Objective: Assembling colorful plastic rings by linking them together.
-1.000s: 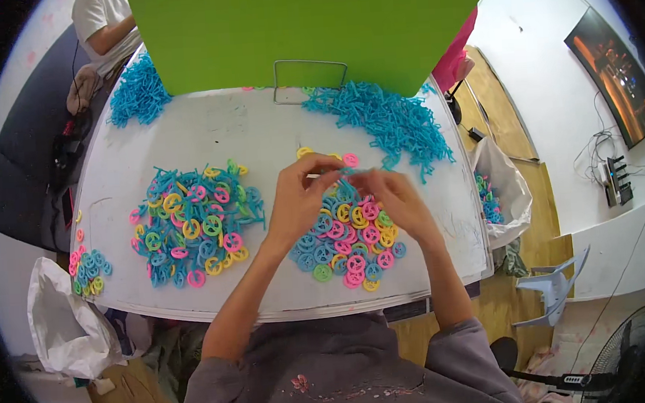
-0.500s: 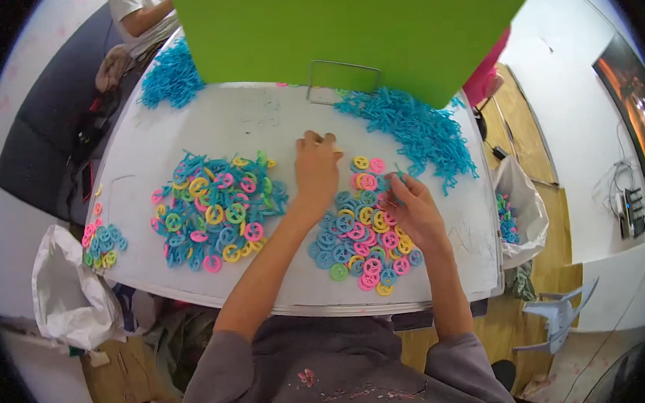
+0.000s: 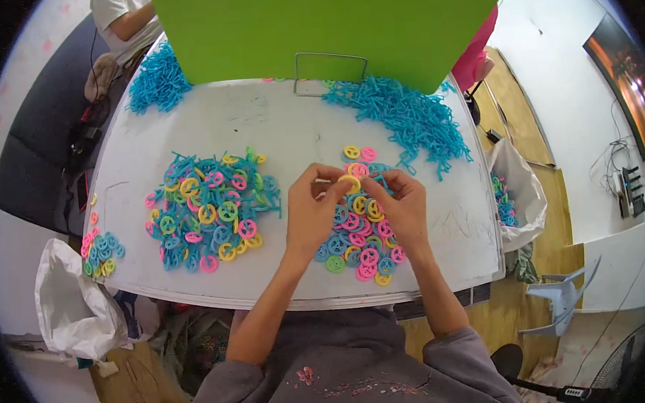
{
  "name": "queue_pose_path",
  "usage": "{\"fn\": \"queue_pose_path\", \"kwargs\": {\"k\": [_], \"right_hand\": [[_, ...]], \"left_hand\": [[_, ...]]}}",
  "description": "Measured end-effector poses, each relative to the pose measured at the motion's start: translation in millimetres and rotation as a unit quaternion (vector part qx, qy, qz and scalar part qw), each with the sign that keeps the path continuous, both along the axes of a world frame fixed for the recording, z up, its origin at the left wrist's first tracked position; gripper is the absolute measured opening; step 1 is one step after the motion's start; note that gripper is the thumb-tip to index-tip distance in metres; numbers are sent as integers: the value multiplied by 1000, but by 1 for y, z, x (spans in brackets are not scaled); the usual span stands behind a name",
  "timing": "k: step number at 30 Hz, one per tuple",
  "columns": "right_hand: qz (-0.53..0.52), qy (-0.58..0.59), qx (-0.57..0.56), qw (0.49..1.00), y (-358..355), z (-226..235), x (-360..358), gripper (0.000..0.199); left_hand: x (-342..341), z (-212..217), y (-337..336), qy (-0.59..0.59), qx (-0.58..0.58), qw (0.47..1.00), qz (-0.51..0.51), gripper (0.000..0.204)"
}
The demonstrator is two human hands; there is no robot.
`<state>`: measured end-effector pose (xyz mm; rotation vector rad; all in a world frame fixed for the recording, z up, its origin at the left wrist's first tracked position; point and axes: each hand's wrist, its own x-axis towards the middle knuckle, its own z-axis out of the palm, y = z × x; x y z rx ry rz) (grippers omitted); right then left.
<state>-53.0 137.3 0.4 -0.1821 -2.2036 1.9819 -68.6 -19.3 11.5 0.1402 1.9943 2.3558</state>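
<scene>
Between the thumb and fingers of my left hand (image 3: 312, 206) is a small yellow plastic wheel (image 3: 349, 183). Close beside it, my right hand (image 3: 404, 207) pinches a small blue plastic stick (image 3: 378, 179), mostly covered by the fingers. Both hands are over a pile of loose pink, yellow, blue and green wheels (image 3: 369, 258). To their left lies a mixed heap of wheels and blue sticks (image 3: 208, 208), where some pieces look joined. Whether the held wheel and stick touch is hard to see.
A big pile of blue sticks (image 3: 414, 122) lies at the far right, another (image 3: 158, 78) at the far left. A green panel (image 3: 327, 27) stands across the back of the white table (image 3: 259, 124). White sacks hang open at the left (image 3: 77, 298) and right (image 3: 525, 189). A person sits at back left.
My left hand has come back toward me and right, beside my right hand, with a yellow wheel now showing in its fingers. My right hand has shifted slightly left.
</scene>
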Motion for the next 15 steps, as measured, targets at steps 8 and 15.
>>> {"fn": "queue_pose_path", "kwargs": {"k": [8,15], "right_hand": [[30,2,-37,999,-11,8,14,12],[26,25,38,999,-17,0,17,13]], "left_hand": [[11,-10,-3,-6,34,999,-36,10],[7,-12,-11,-23,0,998,-54,9]]}}
